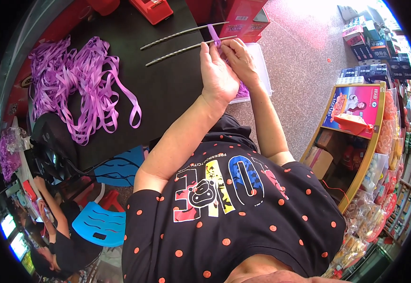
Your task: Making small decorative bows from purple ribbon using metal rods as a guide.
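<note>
Metal rods (177, 54) slant rightward, away; right fingers (234, 45) pinch purple ribbon (213, 33); left fingers (205, 54): can't tell.

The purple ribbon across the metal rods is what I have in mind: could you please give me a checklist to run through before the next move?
1. Ribbon spans both rods: ok; the purple ribbon crosses from the far rod to the near rod.
2. Rods kept apart: ok; they lie side by side with a gap between.
3. Both hands at the work: ok; the left hand and right hand are by the near rod.
4. Firm grip on the ribbon: cannot tell; the fingers hide it.
5. Loose ribbon heap clear of the rods: ok; it lies left of them on the dark table.
</note>
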`<state>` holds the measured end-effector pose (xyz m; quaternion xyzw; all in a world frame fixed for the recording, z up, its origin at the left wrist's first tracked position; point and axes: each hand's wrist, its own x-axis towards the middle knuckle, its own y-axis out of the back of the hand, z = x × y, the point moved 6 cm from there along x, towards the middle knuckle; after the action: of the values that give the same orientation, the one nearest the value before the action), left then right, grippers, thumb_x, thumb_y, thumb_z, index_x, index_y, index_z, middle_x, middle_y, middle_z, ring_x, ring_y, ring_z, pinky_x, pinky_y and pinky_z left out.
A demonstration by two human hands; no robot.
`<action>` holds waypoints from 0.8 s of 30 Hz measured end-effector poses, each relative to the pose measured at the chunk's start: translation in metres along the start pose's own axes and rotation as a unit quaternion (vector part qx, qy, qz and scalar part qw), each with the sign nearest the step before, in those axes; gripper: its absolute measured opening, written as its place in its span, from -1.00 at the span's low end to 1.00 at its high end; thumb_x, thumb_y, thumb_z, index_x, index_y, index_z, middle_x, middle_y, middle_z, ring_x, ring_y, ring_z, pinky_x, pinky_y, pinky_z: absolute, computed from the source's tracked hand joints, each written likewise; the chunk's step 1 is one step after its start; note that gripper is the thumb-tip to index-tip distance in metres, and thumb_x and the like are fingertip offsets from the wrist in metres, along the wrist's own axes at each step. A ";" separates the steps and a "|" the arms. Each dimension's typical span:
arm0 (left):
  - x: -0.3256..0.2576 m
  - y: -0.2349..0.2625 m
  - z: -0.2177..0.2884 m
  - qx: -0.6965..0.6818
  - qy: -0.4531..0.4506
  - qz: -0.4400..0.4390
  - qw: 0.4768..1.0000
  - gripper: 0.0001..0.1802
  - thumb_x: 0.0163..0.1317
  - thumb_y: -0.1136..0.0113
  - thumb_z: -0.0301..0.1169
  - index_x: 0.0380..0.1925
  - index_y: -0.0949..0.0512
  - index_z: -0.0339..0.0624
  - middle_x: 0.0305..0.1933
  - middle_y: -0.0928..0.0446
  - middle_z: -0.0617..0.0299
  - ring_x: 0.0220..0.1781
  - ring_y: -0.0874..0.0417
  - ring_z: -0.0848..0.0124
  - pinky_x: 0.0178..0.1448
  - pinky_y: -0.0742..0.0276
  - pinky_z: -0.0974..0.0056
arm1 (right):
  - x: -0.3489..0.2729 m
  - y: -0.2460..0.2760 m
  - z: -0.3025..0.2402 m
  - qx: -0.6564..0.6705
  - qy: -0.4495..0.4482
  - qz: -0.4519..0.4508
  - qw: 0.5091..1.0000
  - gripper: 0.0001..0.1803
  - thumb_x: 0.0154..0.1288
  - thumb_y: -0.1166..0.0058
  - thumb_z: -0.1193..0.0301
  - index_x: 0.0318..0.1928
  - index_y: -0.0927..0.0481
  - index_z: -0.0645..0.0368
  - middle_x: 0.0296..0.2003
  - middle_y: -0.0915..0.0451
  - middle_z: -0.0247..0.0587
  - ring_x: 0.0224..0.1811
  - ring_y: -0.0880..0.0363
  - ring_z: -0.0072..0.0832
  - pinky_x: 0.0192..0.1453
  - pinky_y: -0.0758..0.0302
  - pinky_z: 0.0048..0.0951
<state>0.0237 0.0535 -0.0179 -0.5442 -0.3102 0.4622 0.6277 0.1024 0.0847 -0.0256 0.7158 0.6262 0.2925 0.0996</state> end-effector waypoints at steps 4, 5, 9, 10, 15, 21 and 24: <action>-0.002 0.001 0.000 -0.019 0.008 0.015 1.000 -0.35 0.35 0.35 0.23 0.24 -0.19 0.08 0.29 -0.23 0.26 0.37 -0.18 0.35 0.46 0.02 0.16 | 0.000 -0.001 0.000 0.043 -0.012 0.007 0.999 -0.79 0.27 -0.07 0.35 -0.23 -0.61 0.24 -0.29 -0.60 -0.12 -0.25 -0.61 -0.26 -0.16 -0.51 -0.36; -0.002 0.001 0.000 -0.029 0.010 0.016 0.999 -0.35 0.35 0.35 0.24 0.24 -0.18 0.07 0.29 -0.23 0.26 0.38 -0.17 0.35 0.47 0.03 0.16 | 0.000 0.000 -0.003 0.048 0.003 0.008 0.999 -0.79 0.27 -0.07 0.35 -0.23 -0.61 0.24 -0.29 -0.60 -0.12 -0.25 -0.61 -0.26 -0.16 -0.51 -0.36; -0.002 0.000 -0.001 -0.027 0.019 0.008 0.999 -0.34 0.35 0.36 0.24 0.24 -0.18 0.06 0.29 -0.22 0.25 0.38 -0.16 0.35 0.47 0.05 0.16 | -0.001 -0.002 0.000 0.053 -0.052 -0.022 0.997 -0.77 0.25 -0.12 0.33 -0.21 -0.62 0.25 -0.30 -0.60 -0.16 -0.24 -0.62 -0.38 -0.14 -0.51 -0.39; -0.001 0.001 0.000 -0.024 0.016 0.009 1.000 -0.34 0.35 0.36 0.24 0.24 -0.18 0.05 0.29 -0.22 0.25 0.38 -0.16 0.35 0.47 0.05 0.16 | -0.002 -0.001 0.000 0.071 -0.053 -0.018 0.996 -0.76 0.24 -0.13 0.33 -0.20 -0.62 0.25 -0.31 -0.60 -0.17 -0.23 -0.62 -0.40 -0.14 -0.52 -0.39; -0.001 0.002 0.000 -0.010 0.011 0.022 1.000 -0.33 0.35 0.36 0.23 0.27 -0.16 0.07 0.31 -0.21 0.25 0.39 -0.15 0.34 0.48 0.06 0.16 | -0.002 -0.004 0.007 0.100 -0.071 -0.014 0.992 -0.77 0.26 -0.10 0.34 -0.20 -0.61 0.25 -0.30 -0.59 -0.13 -0.24 -0.63 -0.37 -0.15 -0.51 -0.39; -0.001 0.002 0.000 0.021 0.004 0.017 1.000 -0.21 0.29 0.27 0.28 0.37 -0.03 0.07 0.39 -0.10 0.21 0.44 -0.09 0.31 0.50 0.12 0.13 | -0.001 -0.002 0.002 0.031 0.001 0.000 1.000 -0.79 0.29 -0.01 0.36 -0.21 -0.60 0.23 -0.24 -0.58 -0.13 -0.19 -0.59 -0.24 -0.11 -0.49 -0.33; -0.001 0.000 -0.001 0.008 0.014 0.002 1.000 -0.22 0.29 0.26 0.28 0.36 -0.04 0.07 0.40 -0.10 0.21 0.45 -0.08 0.30 0.50 0.12 0.13 | 0.001 0.000 -0.001 0.015 0.015 -0.002 1.000 -0.78 0.30 0.02 0.36 -0.20 -0.59 0.23 -0.23 -0.58 -0.16 -0.15 -0.57 -0.21 -0.06 -0.47 -0.30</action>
<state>0.0243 0.0524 -0.0182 -0.5462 -0.2965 0.4581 0.6356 0.1019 0.0850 -0.0242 0.7114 0.6336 0.2933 0.0801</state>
